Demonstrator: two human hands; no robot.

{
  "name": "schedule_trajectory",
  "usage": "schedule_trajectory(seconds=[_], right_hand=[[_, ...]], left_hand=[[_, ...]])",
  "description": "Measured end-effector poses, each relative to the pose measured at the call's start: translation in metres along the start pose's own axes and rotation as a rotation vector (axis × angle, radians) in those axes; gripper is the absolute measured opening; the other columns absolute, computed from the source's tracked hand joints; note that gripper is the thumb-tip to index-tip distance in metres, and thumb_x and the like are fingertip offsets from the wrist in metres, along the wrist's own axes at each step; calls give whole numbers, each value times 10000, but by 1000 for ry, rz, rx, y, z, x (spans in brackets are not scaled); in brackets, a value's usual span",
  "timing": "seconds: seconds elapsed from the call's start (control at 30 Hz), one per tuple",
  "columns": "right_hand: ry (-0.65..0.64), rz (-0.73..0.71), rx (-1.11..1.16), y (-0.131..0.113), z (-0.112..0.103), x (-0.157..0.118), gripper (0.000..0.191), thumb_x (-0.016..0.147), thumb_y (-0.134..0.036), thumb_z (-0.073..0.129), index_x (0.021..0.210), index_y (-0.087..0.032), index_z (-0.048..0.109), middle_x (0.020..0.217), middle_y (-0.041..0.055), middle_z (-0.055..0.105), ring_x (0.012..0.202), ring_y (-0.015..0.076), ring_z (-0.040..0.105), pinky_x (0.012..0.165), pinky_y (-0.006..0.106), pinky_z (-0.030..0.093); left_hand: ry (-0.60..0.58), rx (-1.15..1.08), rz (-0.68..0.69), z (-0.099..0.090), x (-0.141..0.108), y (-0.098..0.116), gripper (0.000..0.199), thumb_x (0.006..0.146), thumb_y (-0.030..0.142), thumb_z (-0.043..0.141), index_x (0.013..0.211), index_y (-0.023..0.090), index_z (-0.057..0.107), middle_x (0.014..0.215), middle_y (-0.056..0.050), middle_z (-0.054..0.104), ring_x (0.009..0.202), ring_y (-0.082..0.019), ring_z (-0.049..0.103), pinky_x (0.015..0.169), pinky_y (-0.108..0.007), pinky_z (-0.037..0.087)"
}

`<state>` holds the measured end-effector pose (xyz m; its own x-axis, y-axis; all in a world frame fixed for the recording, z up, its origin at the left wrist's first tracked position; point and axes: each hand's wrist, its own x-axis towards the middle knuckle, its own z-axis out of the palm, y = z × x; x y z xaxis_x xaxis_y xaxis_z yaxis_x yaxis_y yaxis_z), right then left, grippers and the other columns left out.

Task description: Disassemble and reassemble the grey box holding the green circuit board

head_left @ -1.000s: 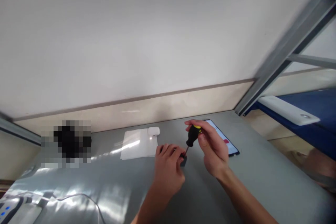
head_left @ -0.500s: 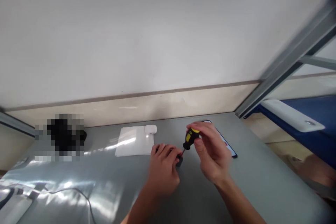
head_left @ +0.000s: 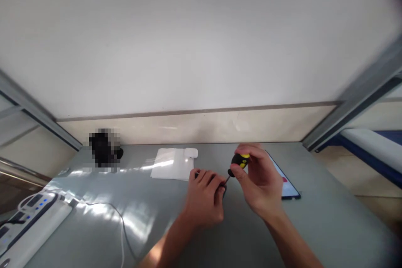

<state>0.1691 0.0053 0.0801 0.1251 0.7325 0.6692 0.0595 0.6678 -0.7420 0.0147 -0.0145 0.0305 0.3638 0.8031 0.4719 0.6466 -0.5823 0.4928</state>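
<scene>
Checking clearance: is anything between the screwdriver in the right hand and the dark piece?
Nothing visible blocks the screwdriver; the left hand covers much of the dark piece, its fingers close beside the shaft, contact unclear.

Screwdriver angled at small dark object

Lower centre, the left hand clasps the object; just right, the right hand grips the screwdriver's black-and-yellow handle. White paper lies left of them, a power strip lower left.

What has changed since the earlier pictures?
The view swung left, showing more of the long white power strip. The black-and-yellow screwdriver leans further right in the picture. The right hand still holds it; the left hand still grips the small dark object.
</scene>
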Motion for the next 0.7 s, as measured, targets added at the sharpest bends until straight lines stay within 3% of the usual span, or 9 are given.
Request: schedule_trajectory(seconds=[0.17, 0.37, 0.43, 0.53, 0.6, 0.63, 0.7], right_hand=[[-100, -2, -49, -2, -6, -2, 304, 1023, -189, 595, 1282, -329, 671, 1127, 71, 625, 1017, 237, 613, 859, 398, 540], [-188, 50, -56, 0, -10, -5, 357, 1073, -244, 525, 1403, -356, 601, 1202, 74, 634, 1041, 231, 636, 891, 411, 546], [-144, 81, 2, 3, -9, -3, 340, 1069, -274, 539, 1395, -344, 603, 1188, 70, 630, 958, 215, 641, 831, 395, 554], [64, 137, 201, 17, -12, 5, 277, 1024, -310, 604, 1299, -323, 636, 1082, 34, 610, 801, 176, 617, 692, 340, 525], [218, 226, 338, 30, -18, 12, 211, 976, -314, 643, 1187, -308, 646, 960, -6, 564, 700, 147, 575, 607, 297, 469], [235, 326, 394, 36, -22, 15, 194, 953, -320, 653, 1145, -304, 636, 919, -22, 540, 667, 139, 557, 592, 290, 460], [113, 560, 444, 47, -30, 18, 210, 901, -335, 659, 1099, -283, 615, 873, -32, 528, 606, 133, 524, 550, 280, 427]], left_hand=[[53, -43, -56, 0, 2, 6, 122, 849, 163, 606, 947, 232, 633, 950, -35, 756, 909, -234, 688, 965, -466, 390], [-11, -20, -83, -4, 6, 4, 117, 848, 149, 622, 918, 238, 649, 925, -19, 761, 898, -229, 700, 928, -438, 440], [-40, 1, -80, -7, 8, 3, 117, 859, 149, 626, 922, 241, 663, 930, -19, 765, 902, -230, 700, 917, -423, 466], [-125, 38, -52, -17, 13, 5, 140, 871, 135, 613, 926, 242, 685, 922, -23, 764, 871, -228, 701, 902, -406, 493], [-211, 79, -25, -25, 19, 8, 151, 878, 125, 605, 913, 242, 693, 881, -23, 754, 810, -224, 697, 862, -388, 506], [-255, 106, -12, -29, 23, 9, 150, 884, 124, 602, 901, 242, 694, 856, -23, 747, 772, -222, 691, 826, -375, 508], [-330, 164, 18, -37, 30, 10, 149, 914, 138, 589, 883, 239, 694, 828, -28, 738, 718, -224, 681, 750, -351, 502]])
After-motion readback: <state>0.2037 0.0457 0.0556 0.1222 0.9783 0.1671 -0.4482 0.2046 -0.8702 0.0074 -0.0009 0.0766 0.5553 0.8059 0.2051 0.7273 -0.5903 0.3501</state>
